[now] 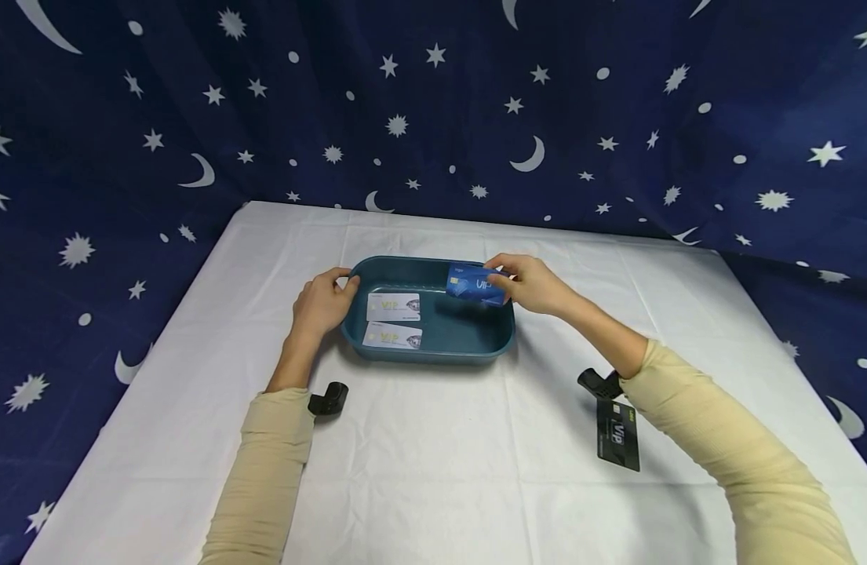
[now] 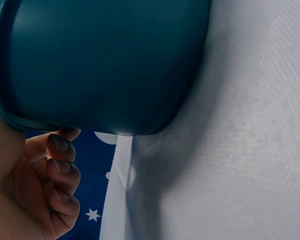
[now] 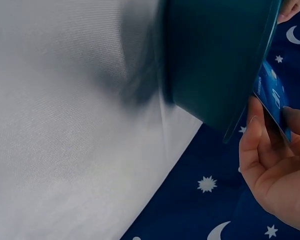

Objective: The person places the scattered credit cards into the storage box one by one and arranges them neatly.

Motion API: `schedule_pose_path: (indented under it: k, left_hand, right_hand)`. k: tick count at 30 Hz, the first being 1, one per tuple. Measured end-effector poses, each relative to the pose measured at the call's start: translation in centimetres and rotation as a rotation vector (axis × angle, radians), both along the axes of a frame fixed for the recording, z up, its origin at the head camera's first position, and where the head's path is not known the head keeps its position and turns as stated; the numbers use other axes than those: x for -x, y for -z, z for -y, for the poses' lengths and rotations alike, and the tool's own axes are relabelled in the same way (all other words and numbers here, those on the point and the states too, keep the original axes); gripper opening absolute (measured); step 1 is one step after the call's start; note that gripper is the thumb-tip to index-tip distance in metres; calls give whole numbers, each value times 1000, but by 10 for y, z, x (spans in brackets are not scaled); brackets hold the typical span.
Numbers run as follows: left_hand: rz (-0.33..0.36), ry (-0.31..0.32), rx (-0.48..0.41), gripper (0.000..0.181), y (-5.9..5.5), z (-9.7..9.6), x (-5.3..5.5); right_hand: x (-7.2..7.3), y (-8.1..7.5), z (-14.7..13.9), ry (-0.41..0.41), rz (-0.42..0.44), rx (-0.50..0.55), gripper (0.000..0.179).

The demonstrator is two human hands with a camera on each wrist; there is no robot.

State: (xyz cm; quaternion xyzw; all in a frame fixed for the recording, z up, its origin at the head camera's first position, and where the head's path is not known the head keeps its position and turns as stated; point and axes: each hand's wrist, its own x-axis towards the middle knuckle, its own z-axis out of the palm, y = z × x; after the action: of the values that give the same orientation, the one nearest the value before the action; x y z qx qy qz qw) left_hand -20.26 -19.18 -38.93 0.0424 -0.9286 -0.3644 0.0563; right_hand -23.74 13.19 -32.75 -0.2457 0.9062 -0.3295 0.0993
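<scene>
A teal oblong basin point(image 1: 433, 358) stands on the white-covered table. Two white VIP cards point(image 1: 394, 307) lie in its left half, one in front of the other. My right hand point(image 1: 535, 284) pinches a blue VIP card point(image 1: 468, 283) by its right end, over the basin's right back part. In the right wrist view the thumb lies on the face of the blue card point(image 3: 272, 95), with fingers behind it. My left hand point(image 1: 322, 302) grips the basin's left rim, thumb on the inner side. From the left wrist, the other fingers curl below the basin's rim point(image 2: 40, 125).
A black VIP card point(image 1: 618, 435) lies on the table at the right, near the right forearm. Black wrist-camera mounts point(image 1: 329, 400) stick out at both wrists. Behind the table hangs a dark blue curtain point(image 1: 447, 102) with white stars and moons.
</scene>
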Motion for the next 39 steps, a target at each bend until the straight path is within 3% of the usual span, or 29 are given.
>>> schedule_pose_path:
  k: [19,39]
  left_hand:
    - [12,5,-3,42,-2,-1,-1]
    - [8,3,-1,42,-1,0,0]
  right_hand:
    - [2,6,16,-102,-84,-136,17]
    - [3,7,35,-256,-14,-341,17]
